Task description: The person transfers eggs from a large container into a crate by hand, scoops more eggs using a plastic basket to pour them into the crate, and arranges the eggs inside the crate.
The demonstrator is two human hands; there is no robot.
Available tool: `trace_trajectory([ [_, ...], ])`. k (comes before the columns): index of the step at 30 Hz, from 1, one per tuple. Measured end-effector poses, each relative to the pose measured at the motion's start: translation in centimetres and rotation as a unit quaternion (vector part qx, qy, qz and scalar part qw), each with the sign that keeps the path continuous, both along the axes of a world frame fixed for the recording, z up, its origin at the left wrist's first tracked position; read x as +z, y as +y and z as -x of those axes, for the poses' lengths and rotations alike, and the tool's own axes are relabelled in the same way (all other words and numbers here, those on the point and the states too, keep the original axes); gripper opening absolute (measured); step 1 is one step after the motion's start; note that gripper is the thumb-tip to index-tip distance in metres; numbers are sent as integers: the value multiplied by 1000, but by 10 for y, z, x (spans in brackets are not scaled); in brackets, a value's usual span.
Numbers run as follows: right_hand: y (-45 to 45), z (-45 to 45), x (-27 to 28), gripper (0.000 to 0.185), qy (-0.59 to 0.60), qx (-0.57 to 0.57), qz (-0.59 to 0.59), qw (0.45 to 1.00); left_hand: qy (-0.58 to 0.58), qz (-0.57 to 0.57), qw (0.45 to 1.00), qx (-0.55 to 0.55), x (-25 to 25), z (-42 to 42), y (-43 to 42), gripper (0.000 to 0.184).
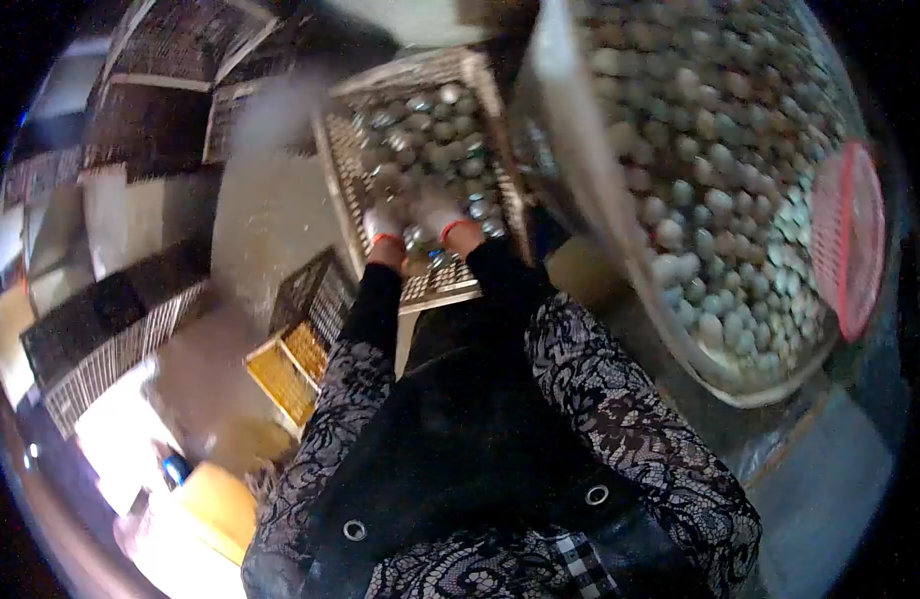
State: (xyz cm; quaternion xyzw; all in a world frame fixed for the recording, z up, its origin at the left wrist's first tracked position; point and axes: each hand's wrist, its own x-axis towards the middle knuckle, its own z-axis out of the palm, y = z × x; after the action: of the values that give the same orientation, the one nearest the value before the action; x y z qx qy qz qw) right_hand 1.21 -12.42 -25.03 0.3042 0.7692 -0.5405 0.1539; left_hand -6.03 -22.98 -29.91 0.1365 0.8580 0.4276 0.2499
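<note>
Both arms reach forward into a slatted crate [324,180] of pale, egg-like round objects [445,130], some of them shiny. Inside its near left part is my left hand [385,215], pale and blurred, with a red band at the wrist. My right hand [438,208] lies beside it, also blurred and banded in red. Both hands are down among the round objects near the crate's front. Their fingers are smeared, so what they hold, if anything, is hidden.
A large tub [650,309] full of similar round objects stands at the right, with a pink basket [849,240] at its right edge. Stacked dark crates [151,120] are at the upper left. A yellow-filled crate [285,374] sits low at the left.
</note>
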Motion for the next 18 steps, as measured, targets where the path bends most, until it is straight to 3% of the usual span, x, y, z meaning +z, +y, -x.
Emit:
trace_trajectory([
  [2, -5, -30, 6, 38, 56, -13, -49, 997, -173, -212, 950, 149, 25, -6, 20, 37],
  [3, 20, -55, 46, 32, 161, -159, -45, 973, -217, -293, 911, 191, 28, -15, 44, 35],
  [5, 52, -92, 137, 22, 290, -220, -87, 928, -182, -357, 896, 192, 61, -19, 82, 31],
  [6, 65, -116, 164, 18, 339, -263, -42, 902, -12, -250, 952, 179, 105, -29, 114, 28],
  [7, 85, -143, 198, 18, 339, -267, -67, 900, -42, -310, 933, 180, 160, -52, 146, 28],
  [9, 123, -206, 232, 20, 312, -268, -142, 900, -19, -430, 902, -11, 211, -89, 191, 28],
  [10, 144, -244, 231, 24, 251, -278, -198, 906, 7, -361, 928, -88, 244, -117, 211, 27],
  [11, 164, -278, 221, 29, 167, -288, -231, 914, -24, -349, 918, -185, 252, -140, 232, 26],
  [12, 184, -310, 201, 33, 68, -289, -249, 922, -110, -267, 919, -270, 246, -156, 251, 27],
  [13, 198, -337, 181, 38, -26, -276, -256, 926, -122, -115, 917, -362, 252, -169, 263, 31],
  [14, 210, -360, 163, 42, -113, -254, -250, 927, -65, -47, 880, -469, 225, -182, 284, 32],
  [15, 215, -376, 144, 42, -111, -262, -251, 925, 298, -156, 673, -659, 152, -185, 297, 34],
  [16, 216, -387, 130, 48, -70, -303, -163, 936, -82, 32, 814, -574, 144, -195, 313, 37],
  [17, 220, -389, 123, 52, -46, -325, -119, 937, -77, 28, 810, -581, 152, -193, 318, 37],
  [18, 223, -392, 115, 57, -24, -347, -75, 935, 72, -90, 717, -687, 151, -194, 322, 38],
])
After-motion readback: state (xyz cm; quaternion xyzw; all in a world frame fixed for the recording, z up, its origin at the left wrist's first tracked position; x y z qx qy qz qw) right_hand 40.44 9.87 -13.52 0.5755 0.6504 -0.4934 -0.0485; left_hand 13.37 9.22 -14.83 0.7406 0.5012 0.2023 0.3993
